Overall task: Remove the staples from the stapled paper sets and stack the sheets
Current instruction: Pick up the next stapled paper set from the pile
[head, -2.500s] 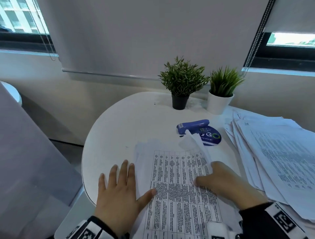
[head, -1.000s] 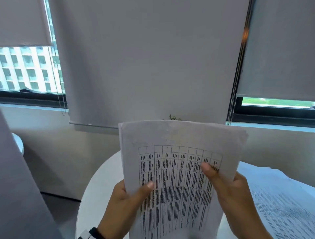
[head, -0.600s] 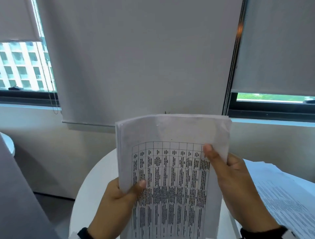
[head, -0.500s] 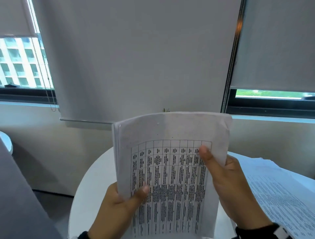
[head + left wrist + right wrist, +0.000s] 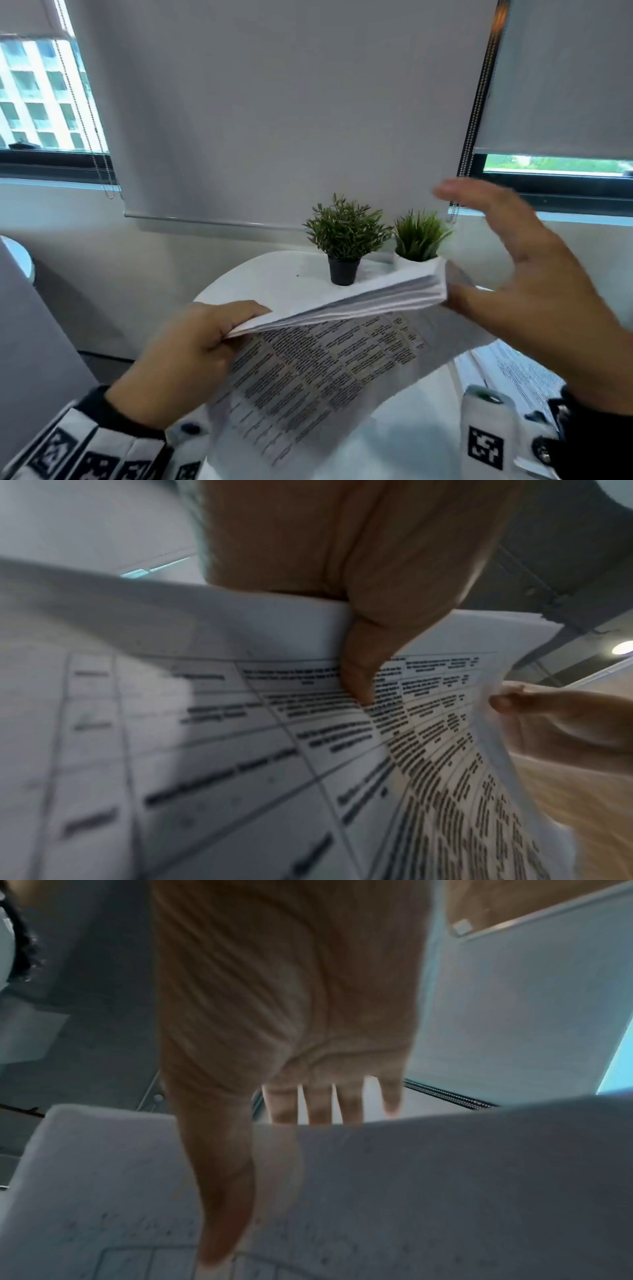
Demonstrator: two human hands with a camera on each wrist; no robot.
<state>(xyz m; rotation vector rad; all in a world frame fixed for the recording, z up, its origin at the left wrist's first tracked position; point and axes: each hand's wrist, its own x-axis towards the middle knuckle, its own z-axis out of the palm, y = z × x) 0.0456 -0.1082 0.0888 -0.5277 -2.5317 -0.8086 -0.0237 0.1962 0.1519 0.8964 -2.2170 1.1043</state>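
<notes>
Right now the bundle of printed sheets (image 5: 342,329) is up in the air over the round white table (image 5: 274,274), tipped almost flat. The left hand (image 5: 178,363) pinches its near corner, thumb on the printed side and fingers behind. The right hand (image 5: 534,308) is spread wide, with only the thumb touching the far edge of the bundle and the other fingers (image 5: 316,1104) straight and away from the paper. No staple shows anywhere on these sheets, so I cannot tell if this set is loose or still pinned. More papers (image 5: 513,370) lie on the table to the right, partly hidden. I think this bundle still needs squaring up and laying down, and how many sets are left is unclear.
</notes>
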